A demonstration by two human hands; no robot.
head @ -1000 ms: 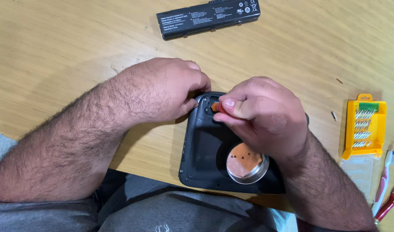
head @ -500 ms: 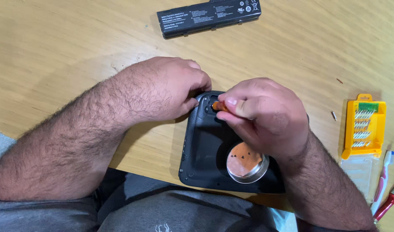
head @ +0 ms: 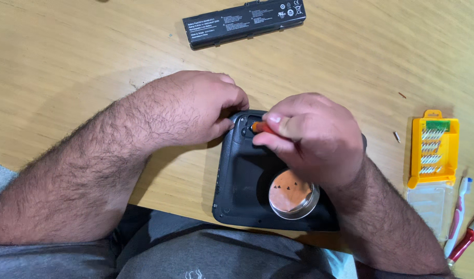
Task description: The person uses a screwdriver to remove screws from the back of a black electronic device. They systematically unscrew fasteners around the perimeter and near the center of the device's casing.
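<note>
Pale wood table (head: 82, 57) fills the view, and your lap shows along the bottom edge. Your left hand (head: 188, 111) lies curled on the table at about nine o'clock from the black device (head: 245, 175), its fingertips pressed against the device's top left corner; it steadies the casing but wraps around nothing. Your right hand (head: 312, 137) is closed over the device's upper part, thumb and forefinger pinched on the orange-handled screwdriver (head: 258, 126), whose handle end pokes out toward the left hand. The tip is hidden under your fingers. The device lies flat at the table's near edge, partly overhanging toward your lap. On its lower half, at about six o'clock from your right hand, sits a small round tin (head: 294, 194) with a few tiny dark screws on its copper-coloured surface. At twelve o'clock, well apart, lies a long black battery pack (head: 245, 21). At three o'clock is a yellow bit holder (head: 433, 152), with its clear lid (head: 431, 204) just below it.
</note>
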